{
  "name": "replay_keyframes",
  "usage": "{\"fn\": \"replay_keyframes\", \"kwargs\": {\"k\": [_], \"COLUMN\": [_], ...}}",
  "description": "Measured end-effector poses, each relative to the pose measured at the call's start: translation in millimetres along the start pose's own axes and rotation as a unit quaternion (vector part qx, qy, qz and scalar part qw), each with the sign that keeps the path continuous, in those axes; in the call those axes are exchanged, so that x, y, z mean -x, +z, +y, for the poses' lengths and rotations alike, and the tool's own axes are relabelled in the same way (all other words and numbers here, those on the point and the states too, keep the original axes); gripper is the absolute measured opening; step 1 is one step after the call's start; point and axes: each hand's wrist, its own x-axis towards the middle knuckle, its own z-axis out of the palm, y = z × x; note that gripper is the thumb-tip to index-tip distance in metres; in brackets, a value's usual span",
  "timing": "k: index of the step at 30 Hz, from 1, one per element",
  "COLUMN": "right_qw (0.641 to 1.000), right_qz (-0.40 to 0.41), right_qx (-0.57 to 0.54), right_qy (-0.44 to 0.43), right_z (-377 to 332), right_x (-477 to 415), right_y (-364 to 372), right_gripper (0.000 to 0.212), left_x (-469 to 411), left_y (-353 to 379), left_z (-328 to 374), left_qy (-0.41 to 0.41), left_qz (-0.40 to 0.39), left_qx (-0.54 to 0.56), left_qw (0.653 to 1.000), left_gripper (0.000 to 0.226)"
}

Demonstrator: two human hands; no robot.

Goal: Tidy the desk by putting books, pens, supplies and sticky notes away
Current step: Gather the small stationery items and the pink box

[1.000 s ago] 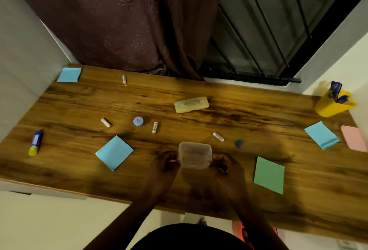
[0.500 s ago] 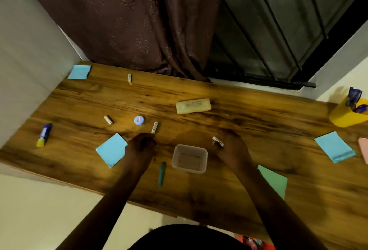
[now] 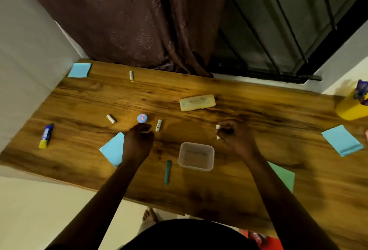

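Right hand [image 3: 232, 137] now fisted on white stick [image 3: 218, 132] — wooden desk [image 3: 258, 114], brown curtain [image 3: 139, 16] behind.

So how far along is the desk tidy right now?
Early. Done: the clear tub stands open on the desk, seemingly empty; the yellow cup already holds pens. In hand: the right hand grips a small white stick; the left hand is closed near the blue round cap, contents unclear. Left: glue stick, teal pen, pale case and the scattered sticky notes.

wooden desk [image 3: 258, 114] | brown curtain [image 3: 129, 16] | barred window [image 3: 288, 20] | white walls [image 3: 25, 50]
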Motion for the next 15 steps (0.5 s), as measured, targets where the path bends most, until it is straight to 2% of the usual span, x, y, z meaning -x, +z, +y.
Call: {"fn": "replay_keyframes", "kwargs": {"k": [2, 5, 7, 11, 15], "right_qw": [0.997, 0.996, 1.000, 0.995, 0.967], "right_qz": [0.002, -0.032, -0.026, 0.011, 0.038], "right_qx": [-0.080, -0.077, -0.012, 0.094, 0.235], "right_qy": [0.024, 0.029, 0.006, -0.034, -0.094], "right_z": [-20, -39, -45, -49, -53], "right_x": [18, 47, 62, 75, 72], "right_y": [1, 23, 45, 84, 107], "right_gripper": [0.021, 0.020, 0.018, 0.006, 0.024], "left_x": [-15, -37, -48, -59, -73], "left_y": [1, 6, 9, 13, 18], "left_z": [-2, -9, -14, -15, -27], "left_qy": [0.026, 0.095, 0.136, 0.164, 0.180], "left_qz": [-0.024, -0.062, -0.082, -0.127, -0.174], "left_qx": [-0.019, -0.093, -0.127, -0.149, -0.181], "left_qw": [0.999, 0.989, 0.979, 0.967, 0.951], "left_gripper": [0.033, 0.041, 0.042, 0.034, 0.031]}}
